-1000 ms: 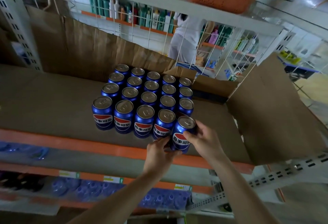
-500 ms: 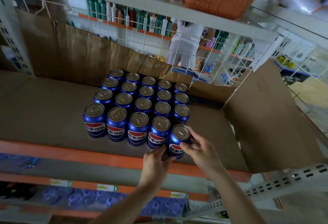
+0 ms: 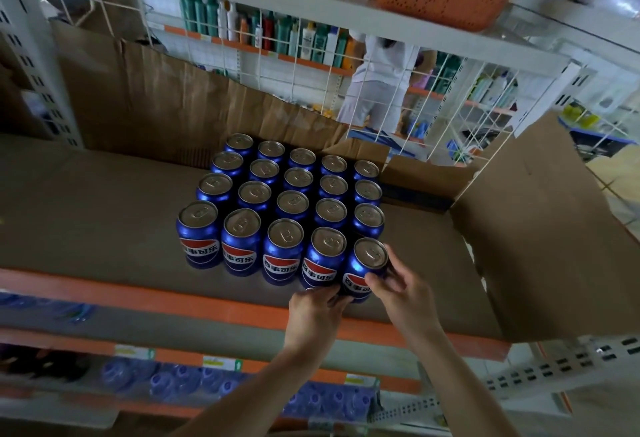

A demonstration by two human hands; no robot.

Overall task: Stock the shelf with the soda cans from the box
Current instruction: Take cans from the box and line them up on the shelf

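Looking at this from beside the rack, the person has both hands on the front-right can (image 3: 366, 267) of a tight block of blue soda cans (image 3: 284, 208) standing upright on the cardboard-lined shelf (image 3: 86, 215). I count 5 columns, 5 deep on most of them, though the far right column seems 1 short at the back. The right hand (image 3: 403, 293) is curled round the right side of that corner can, thumb near the label and fingers wrapping toward the rim. The left hand (image 3: 317, 310) is low at the base of the same can, fingertips pinching or nudging it near its neighbour (image 3: 323, 256); exactly how those fingers lie is hard to tell since the hand is seen from behind. The box the cans come from isn't something I can pick out for sure, there's just loose cardboard (image 3: 540, 236) folded up on the right. My guess is this can is being squared up with the front row. What could go wrong: it sits forward of the row, close to the orange front edge (image 3: 207, 301), so a pull instead of a push could tip it off onto the bottles (image 3: 166, 379) stocked below. Shoving too hard the other way could knock the neighbours out of line, since they're all touching. The cardboard liner looks a bit slick too, so cans may slide.
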